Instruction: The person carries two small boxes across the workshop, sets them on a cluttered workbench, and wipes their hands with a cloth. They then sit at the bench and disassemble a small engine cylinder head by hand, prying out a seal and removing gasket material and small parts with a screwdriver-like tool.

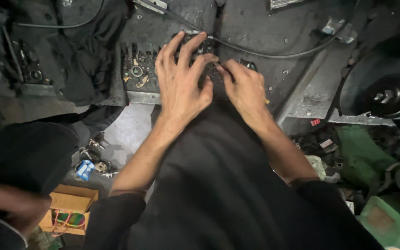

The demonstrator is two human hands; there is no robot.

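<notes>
Just above centre frame, the left hand [180,76] lies spread, fingers splayed flat over a small dark metal part [199,48] on the grimy bench [251,28]. To its right, the right hand [244,85] curls, fingertips pinched at the part's lower edge; what they grip I cannot tell. Pressing evenly with the flat hand should steady the part while the other works, I think. A thin cable [274,54] runs from the part toward upper right. Loose washers [137,71] lie left; a black wheel [387,95] sits far right.

Grey metal plate [297,99], black sleeves [116,217]
</notes>
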